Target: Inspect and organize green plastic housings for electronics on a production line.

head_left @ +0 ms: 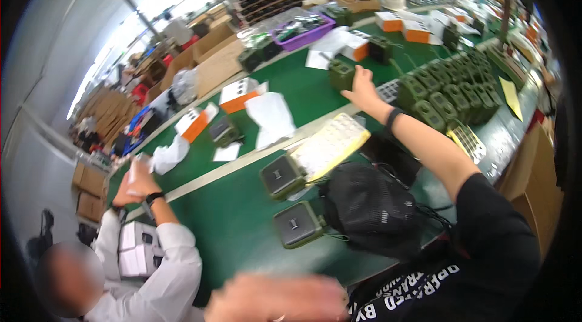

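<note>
At the lower edge, mid-frame: left hand (276,298), motion-blurred, holding nothing that shows; whether spread or closed cannot be told. Right hand: not in view.

Nearest item: olive-green unit (297,225), lying flat on the green counter (236,213), untouched; second unit (282,175) just beyond it, beside a pale yellow tray (330,145).

Progress, as judged: a large batch of green units (451,94) stands grouped far right; white-and-orange cartons (239,94) and loose white sheets (273,117) lie scattered, so much is left.

Room: bare counter left of the two units. Right of them, a co-worker's black mesh cap (370,207) crowds close; that co-worker's hand (359,87) reaches a far unit. A white-sleeved person (173,261) occupies the left edge.
</note>
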Motion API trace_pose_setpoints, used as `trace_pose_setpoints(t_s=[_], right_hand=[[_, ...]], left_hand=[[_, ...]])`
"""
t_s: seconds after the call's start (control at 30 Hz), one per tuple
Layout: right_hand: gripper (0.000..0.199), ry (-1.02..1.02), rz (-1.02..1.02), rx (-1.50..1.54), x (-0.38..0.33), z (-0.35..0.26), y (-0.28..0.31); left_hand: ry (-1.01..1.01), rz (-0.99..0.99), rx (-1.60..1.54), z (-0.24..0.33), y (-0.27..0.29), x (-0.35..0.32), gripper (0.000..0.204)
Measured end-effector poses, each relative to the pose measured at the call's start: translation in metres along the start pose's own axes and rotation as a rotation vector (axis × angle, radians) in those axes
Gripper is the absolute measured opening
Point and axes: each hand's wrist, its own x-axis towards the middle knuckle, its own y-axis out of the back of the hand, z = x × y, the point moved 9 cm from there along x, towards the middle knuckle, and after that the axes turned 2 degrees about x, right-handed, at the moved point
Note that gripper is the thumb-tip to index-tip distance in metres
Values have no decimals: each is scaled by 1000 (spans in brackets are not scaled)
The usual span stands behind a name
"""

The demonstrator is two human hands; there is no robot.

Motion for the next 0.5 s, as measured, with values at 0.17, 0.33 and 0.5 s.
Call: trace_pose_setpoints(t_s=[0.17,0.33,0.5], right_hand=[[67,453,-322,397,-79,-88,82],[65,523,-501,339,-155,-105,172],[57,275,-396,298,-164,-16,202]], left_hand=[[253,394,509,-100,171,38,37],[895,420,1181,-234,346,-2,36],[1111,457,1231,-328,388,-46,30]])
